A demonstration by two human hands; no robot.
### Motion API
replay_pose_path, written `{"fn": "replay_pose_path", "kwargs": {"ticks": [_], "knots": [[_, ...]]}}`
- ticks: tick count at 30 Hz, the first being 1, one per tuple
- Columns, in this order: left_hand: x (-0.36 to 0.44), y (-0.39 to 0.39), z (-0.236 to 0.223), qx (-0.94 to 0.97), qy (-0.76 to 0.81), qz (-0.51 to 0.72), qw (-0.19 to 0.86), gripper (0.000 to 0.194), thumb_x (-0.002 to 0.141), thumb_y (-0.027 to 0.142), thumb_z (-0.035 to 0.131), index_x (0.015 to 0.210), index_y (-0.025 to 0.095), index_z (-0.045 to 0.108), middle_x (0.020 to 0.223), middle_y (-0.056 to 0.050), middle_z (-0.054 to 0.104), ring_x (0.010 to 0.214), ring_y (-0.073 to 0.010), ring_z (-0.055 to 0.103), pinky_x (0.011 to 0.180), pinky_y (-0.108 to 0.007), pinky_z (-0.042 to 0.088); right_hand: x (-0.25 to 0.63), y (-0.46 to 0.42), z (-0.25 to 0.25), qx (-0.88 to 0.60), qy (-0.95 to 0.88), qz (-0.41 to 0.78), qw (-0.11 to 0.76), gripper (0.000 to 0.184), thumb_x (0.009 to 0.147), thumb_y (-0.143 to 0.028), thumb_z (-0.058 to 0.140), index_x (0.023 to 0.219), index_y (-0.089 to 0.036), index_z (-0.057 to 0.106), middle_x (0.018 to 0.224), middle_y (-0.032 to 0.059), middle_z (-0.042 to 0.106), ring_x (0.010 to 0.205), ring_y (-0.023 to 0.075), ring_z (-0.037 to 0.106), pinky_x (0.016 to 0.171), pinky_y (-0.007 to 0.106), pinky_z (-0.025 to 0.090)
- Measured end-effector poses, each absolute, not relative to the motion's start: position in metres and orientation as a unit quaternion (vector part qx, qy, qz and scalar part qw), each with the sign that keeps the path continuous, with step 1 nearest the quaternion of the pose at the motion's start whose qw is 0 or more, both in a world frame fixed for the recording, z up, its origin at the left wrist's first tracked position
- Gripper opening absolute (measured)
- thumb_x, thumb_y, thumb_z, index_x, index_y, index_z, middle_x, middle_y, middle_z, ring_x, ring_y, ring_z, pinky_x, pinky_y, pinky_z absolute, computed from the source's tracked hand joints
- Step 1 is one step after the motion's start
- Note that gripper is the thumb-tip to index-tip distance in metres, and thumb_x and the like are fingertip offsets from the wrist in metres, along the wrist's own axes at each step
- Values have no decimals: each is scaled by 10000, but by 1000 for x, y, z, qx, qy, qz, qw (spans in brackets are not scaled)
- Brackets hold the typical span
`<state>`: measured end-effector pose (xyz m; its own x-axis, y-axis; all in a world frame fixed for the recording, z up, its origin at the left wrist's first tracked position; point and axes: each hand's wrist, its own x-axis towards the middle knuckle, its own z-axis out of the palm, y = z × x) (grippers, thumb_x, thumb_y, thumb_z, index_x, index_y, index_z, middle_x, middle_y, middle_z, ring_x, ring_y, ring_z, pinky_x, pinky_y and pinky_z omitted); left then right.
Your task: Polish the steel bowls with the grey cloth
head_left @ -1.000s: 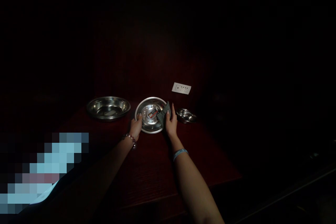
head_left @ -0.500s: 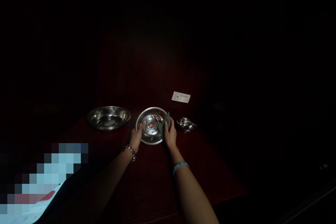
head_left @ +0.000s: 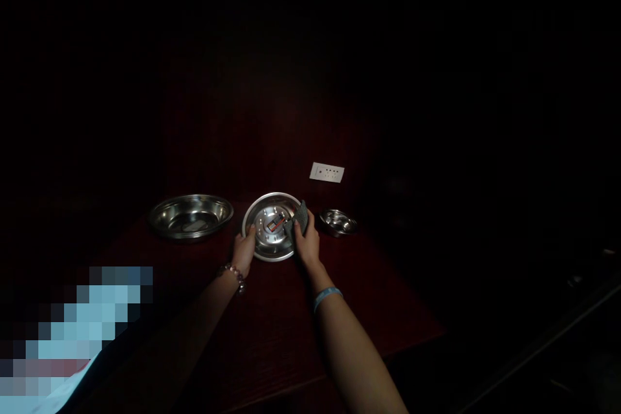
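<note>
A round steel basin (head_left: pixel 272 250) with a small label on its inner bottom is tilted towards me above the dark red table. My left hand (head_left: pixel 244 251) grips its left rim, thumb inside. At the right rim my right hand (head_left: pixel 306 242) is closed around a grey-green cloth (head_left: pixel 299 218), which is pressed against the basin's edge; the fingers behind the rim are hidden. To the left stands a larger steel basin (head_left: pixel 191 215), and to the right a small steel bowl (head_left: pixel 338 222).
The dark red table (head_left: pixel 291 336) ends at a front edge near the bottom. A white socket panel (head_left: pixel 326 173) is on the wall behind. At lower left is a bright pale-blue, pixelated patch (head_left: pixel 92 317). Deep shadow covers the sides.
The whole scene has shifted slightly left and up in view. Both hands keep their hold on the basin, and the cloth stays at its right rim.
</note>
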<state>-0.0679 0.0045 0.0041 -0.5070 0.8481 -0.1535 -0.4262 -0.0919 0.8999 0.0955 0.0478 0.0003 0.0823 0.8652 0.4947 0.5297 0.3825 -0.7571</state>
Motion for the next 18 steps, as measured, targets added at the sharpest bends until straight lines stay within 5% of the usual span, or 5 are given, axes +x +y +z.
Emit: {"fn": "replay_pose_path", "kwargs": {"ticks": [18], "knots": [[-67,2,10,223,521,698,439,62,841,142,674,799,154,718,777,-81,770,1000,-288,782,986,-420,586,95,56,-7,-554,-640,146,512,569,983,-358,594,1537,-255,509,1223,100,796,1056,287,783,972,393,594]]}}
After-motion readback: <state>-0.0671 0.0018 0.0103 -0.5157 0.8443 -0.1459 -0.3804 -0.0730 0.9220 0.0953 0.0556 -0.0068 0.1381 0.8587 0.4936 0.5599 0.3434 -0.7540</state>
